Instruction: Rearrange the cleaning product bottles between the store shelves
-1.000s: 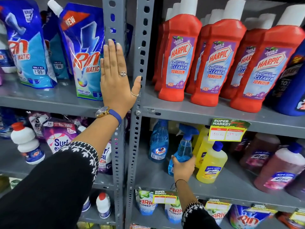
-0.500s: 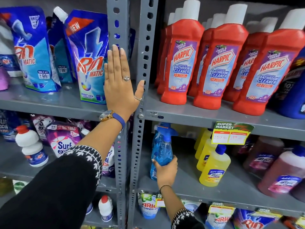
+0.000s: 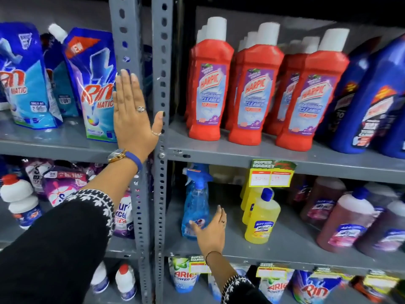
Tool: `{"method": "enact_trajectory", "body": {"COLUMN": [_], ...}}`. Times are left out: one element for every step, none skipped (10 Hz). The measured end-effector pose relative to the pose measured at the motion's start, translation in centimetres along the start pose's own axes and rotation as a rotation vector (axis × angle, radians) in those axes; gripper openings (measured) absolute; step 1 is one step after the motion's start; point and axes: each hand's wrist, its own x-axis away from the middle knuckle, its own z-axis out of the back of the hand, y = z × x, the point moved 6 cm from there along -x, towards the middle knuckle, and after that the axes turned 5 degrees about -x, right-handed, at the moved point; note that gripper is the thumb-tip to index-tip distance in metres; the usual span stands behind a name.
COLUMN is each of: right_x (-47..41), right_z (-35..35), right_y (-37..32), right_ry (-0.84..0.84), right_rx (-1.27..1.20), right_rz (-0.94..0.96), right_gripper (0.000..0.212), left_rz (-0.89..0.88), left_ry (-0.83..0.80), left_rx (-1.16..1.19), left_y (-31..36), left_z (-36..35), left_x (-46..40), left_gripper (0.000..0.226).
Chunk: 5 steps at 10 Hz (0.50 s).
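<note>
Blue spray bottle (image 3: 195,202) stands upright at the left end of the middle shelf (image 3: 285,242), close to the grey upright post (image 3: 161,194) and a little back from the shelf's front edge; the yellow bottles (image 3: 262,218) stand well to its right, nearer the price tag (image 3: 271,173). Right hand (image 3: 211,231) is open, fingers spread and not clamped on anything; the thumb lies against or just in front of the bottle's lower label, contact not resolvable owing to blur. Left hand (image 3: 133,115) is flat, fingers together and extended, palm pressed on the upright post at the level of the upper shelf, thumb on the neighbouring post; it holds nothing and appears to serve as a brace. Handling judgement: clear, thin-walled plastic, seemingly full of liquid, so moderate weight and a body that will flex slightly under squeeze. Tall and narrow with a heavy trigger head (image 3: 197,173), so likely top-heavy and easy to tip if nudged low. Smooth glossy surface, possibly slippery. Best hold probably the narrow neck just under the trigger head, or a full wrap around the mid-body; avoid the trigger lever, which could discharge. Not fragile, though a fall might crack the nozzle.
</note>
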Motion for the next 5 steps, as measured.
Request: {"method": "enact_trajectory", "body": {"right_x": [-0.1,-1.4,-2.4,-3.4,-4.1], "right_z": [4.5,10.3,16.1,22.6,27.4], "right_y": [1.5,4.3,6.8,9.9,12.6], "right_ry": [0.002,0.092,0.059,0.096,0.149], "right_rx": [0.219,0.449,0.567,0.601,0.642], "right_rz": [0.149,0.291,0.416,0.463,0.464], "right_gripper": [0.102,0.093,0.09,0.086,0.079], "left_rz": [0.009,0.05,0.119,0.171,0.088], "left_ry": [-0.022,-0.05,-0.087,-0.181,-0.305], "left_rx": [-0.028,-0.037,-0.023,0.023,0.098], "left_y": [0.1,0.9,3.0,7.2,13.7], "left_z": [0.4,1.3,1.7,1.2,-0.2], "left_x": [0.1,0.8,4.2,10.3,17.4], "left_gripper": [0.076,0.073,0.073,0.075,0.075]}}
